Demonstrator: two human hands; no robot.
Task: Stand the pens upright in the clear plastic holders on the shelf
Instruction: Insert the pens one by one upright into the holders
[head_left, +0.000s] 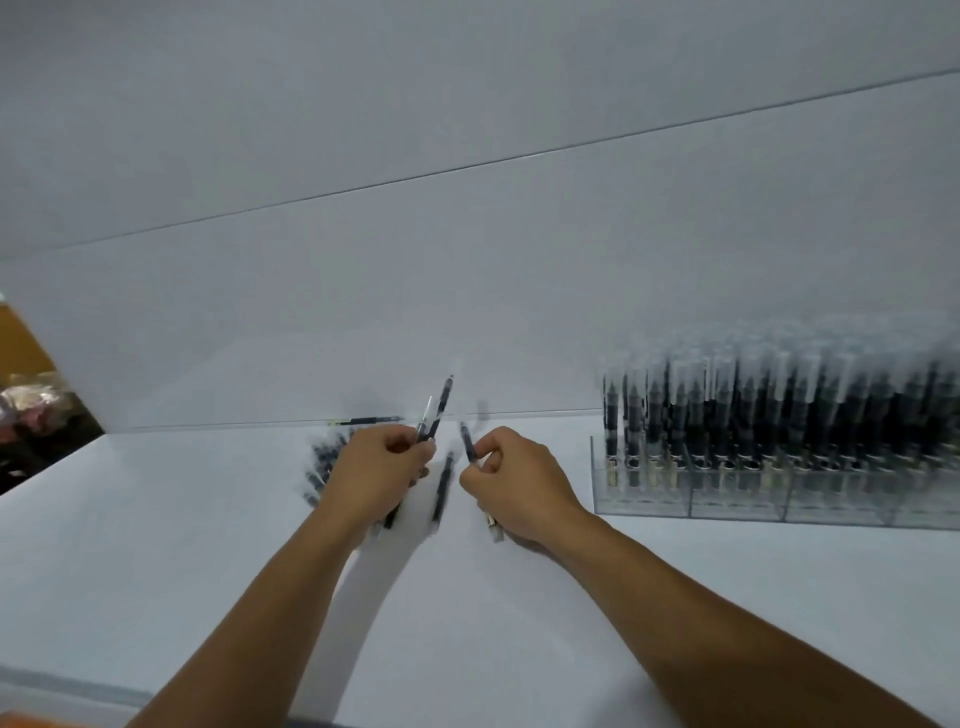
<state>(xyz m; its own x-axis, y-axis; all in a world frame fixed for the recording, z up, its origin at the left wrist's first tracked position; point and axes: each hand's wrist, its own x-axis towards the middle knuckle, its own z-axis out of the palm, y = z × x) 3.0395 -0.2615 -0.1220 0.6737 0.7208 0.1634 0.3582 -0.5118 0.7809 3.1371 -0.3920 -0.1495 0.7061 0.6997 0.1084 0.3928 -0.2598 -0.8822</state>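
My left hand (375, 474) grips a small bundle of black pens (439, 408) whose tips stick up and to the right. My right hand (511, 483) pinches one black pen (467, 441), with its other end showing below the palm. Another black pen (442, 486) lies blurred between the two hands. Several loose pens (323, 460) lie on the white shelf (208, 545) just left of my left hand. One pen (366, 420) lies along the back wall. The clear plastic holders (727, 506) stand at the right, packed with upright black pens (779, 405).
A white wall rises behind the shelf. The shelf's left end drops off at the far left, where dark, blurred clutter (31, 415) shows beyond it. The shelf's front edge runs along the bottom left.
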